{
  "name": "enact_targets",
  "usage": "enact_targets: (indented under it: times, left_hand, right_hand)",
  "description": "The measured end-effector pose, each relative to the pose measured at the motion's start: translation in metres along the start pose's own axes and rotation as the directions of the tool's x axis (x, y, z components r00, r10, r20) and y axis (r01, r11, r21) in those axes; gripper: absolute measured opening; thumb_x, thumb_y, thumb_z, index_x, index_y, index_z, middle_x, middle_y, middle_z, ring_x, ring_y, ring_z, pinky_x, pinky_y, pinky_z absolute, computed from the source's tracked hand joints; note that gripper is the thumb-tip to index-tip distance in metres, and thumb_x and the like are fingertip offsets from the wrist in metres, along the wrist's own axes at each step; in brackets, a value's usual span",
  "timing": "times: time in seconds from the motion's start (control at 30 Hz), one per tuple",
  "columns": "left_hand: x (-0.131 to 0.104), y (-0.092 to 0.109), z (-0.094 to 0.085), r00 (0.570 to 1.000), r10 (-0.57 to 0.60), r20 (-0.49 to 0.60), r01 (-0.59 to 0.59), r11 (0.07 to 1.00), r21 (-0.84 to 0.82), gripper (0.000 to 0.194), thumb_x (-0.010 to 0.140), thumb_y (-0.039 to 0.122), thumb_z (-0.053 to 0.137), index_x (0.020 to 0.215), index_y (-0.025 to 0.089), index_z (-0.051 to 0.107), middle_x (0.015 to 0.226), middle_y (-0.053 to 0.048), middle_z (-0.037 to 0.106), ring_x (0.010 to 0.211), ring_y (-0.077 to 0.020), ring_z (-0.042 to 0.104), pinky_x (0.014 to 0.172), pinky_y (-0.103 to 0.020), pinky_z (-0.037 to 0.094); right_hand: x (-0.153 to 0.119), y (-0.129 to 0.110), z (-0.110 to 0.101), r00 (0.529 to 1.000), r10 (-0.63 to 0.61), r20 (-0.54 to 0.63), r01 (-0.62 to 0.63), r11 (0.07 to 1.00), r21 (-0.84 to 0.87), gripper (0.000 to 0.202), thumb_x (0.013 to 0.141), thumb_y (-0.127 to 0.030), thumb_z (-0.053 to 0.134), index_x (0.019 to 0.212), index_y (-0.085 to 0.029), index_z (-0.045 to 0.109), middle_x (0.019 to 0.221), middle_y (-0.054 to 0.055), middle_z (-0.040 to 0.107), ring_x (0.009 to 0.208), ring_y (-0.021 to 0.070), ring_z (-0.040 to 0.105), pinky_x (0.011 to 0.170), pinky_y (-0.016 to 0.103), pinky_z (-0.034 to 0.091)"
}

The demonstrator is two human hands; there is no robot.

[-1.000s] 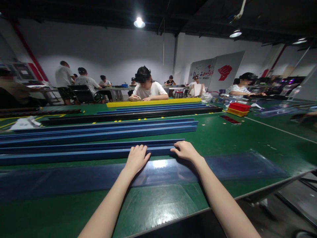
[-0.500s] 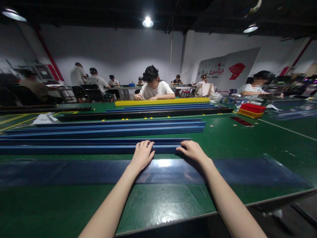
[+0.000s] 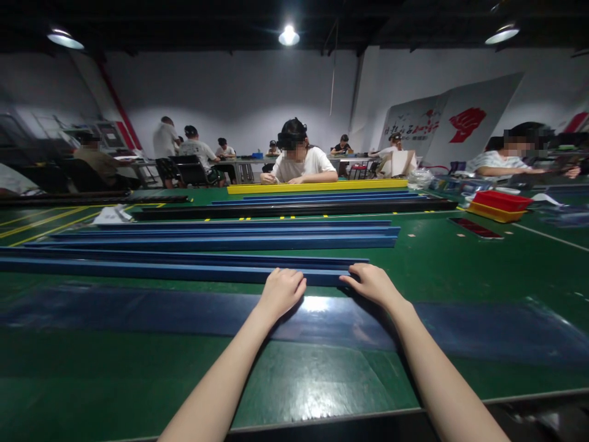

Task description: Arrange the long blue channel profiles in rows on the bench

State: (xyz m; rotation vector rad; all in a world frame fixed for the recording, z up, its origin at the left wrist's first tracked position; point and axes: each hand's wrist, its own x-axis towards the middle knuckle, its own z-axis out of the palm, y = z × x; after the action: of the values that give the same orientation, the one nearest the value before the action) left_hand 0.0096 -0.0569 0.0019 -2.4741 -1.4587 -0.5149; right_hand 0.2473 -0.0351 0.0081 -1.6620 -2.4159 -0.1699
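One long, blue, channel-shaped strip [image 3: 184, 272] runs crosswise, leftward, just beyond the clear, flat plastic sheet [image 3: 322, 319]; the right hand [image 3: 375, 285] pinches its right end, the left hand [image 3: 281, 293] drapes over it, fingers together.

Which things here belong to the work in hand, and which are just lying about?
Likely in use:
nearest blue profile, under left hand and right hand
clear strip, possibly; neither hand holds it

Apparently lying about:
phone
red tray
black profile
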Motion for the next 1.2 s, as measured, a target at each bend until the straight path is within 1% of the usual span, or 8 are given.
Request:
enact_targets:
  times: [0.13,0.37,0.57,0.7,0.8,0.93,1.07,1.2]
  left_hand:
    - [0.001,0.000,0.004,0.998,-0.015,0.067,0.017,1.000,-0.019,0.031,0.088,0.029,0.035,0.074,0.018,0.060,0.074,-0.006,0.064,0.074,-0.0181,0.058,0.068,-0.030,0.036]
    - [0.001,0.004,0.000,0.987,-0.054,0.153,0.052,0.998,0.019,0.032,0.089,0.029,0.033,0.078,0.018,0.061,0.076,-0.006,0.066,0.073,-0.0173,0.060,0.067,-0.028,0.040]
    - [0.000,0.007,0.000,0.990,-0.023,0.141,0.022,1.000,0.003,0.031,0.088,0.028,0.034,0.075,0.018,0.060,0.074,-0.006,0.065,0.073,-0.0178,0.060,0.067,-0.028,0.040]
    - [-0.001,0.009,0.000,0.989,0.022,0.148,-0.018,1.000,-0.025,0.029,0.088,0.029,0.036,0.073,0.018,0.059,0.076,-0.006,0.063,0.077,-0.0181,0.057,0.067,-0.028,0.041]
    - [-0.001,0.010,0.002,0.987,0.038,0.155,-0.037,0.999,-0.010,0.029,0.088,0.029,0.036,0.074,0.018,0.058,0.078,-0.006,0.063,0.081,-0.0190,0.056,0.069,-0.028,0.042]
    - [-0.001,0.013,0.006,0.987,0.005,0.162,-0.004,1.000,-0.010,0.028,0.089,0.028,0.033,0.079,0.018,0.056,0.077,-0.007,0.063,0.078,-0.0187,0.057,0.067,-0.028,0.042]
    - [0.001,0.016,0.011,0.982,-0.054,0.179,0.052,0.999,0.017,0.030,0.091,0.032,0.029,0.087,0.017,0.055,0.077,-0.008,0.063,0.071,-0.0190,0.060,0.062,-0.027,0.041]
    - [0.001,0.016,0.014,0.984,-0.086,0.158,0.080,0.996,0.045,0.037,0.092,0.036,0.026,0.085,0.016,0.057,0.074,-0.009,0.065,0.071,-0.0200,0.061,0.060,-0.027,0.041]
  right_hand:
    - [0.000,0.000,0.000,1.000,0.008,0.017,-0.009,1.000,0.006,0.040,0.087,-0.047,0.037,0.077,-0.019,0.063,0.081,0.006,0.065,0.078,0.0175,0.058,0.059,0.024,0.030]
    - [0.000,-0.002,-0.003,0.999,-0.005,0.038,0.006,0.999,-0.035,0.040,0.088,-0.046,0.036,0.077,-0.018,0.063,0.080,0.006,0.064,0.077,0.0174,0.058,0.059,0.024,0.031]
    - [-0.001,-0.004,-0.006,0.999,0.022,0.036,-0.021,0.999,-0.029,0.041,0.087,-0.047,0.037,0.077,-0.019,0.064,0.080,0.006,0.065,0.075,0.0169,0.058,0.058,0.024,0.030]
    - [-0.001,-0.005,-0.006,0.999,0.025,0.029,-0.024,0.999,-0.020,0.039,0.087,-0.046,0.038,0.077,-0.019,0.063,0.082,0.006,0.066,0.079,0.0173,0.059,0.060,0.024,0.031]
    - [-0.001,-0.005,-0.006,0.999,0.026,0.024,-0.025,0.999,-0.022,0.037,0.087,-0.045,0.039,0.077,-0.019,0.063,0.083,0.006,0.066,0.080,0.0177,0.060,0.060,0.023,0.032]
    - [-0.001,-0.006,-0.007,0.999,0.022,0.039,-0.021,0.999,-0.025,0.035,0.087,-0.044,0.040,0.079,-0.019,0.063,0.084,0.007,0.067,0.080,0.0179,0.060,0.060,0.024,0.033]
    - [0.000,-0.008,-0.008,1.000,0.012,0.029,-0.011,1.000,-0.028,0.035,0.087,-0.043,0.040,0.081,-0.019,0.064,0.087,0.007,0.067,0.082,0.0178,0.060,0.062,0.023,0.034]
    - [0.000,-0.007,-0.007,1.000,0.007,0.013,-0.007,1.000,-0.020,0.036,0.087,-0.044,0.039,0.080,-0.019,0.063,0.087,0.007,0.067,0.082,0.0182,0.061,0.062,0.024,0.034]
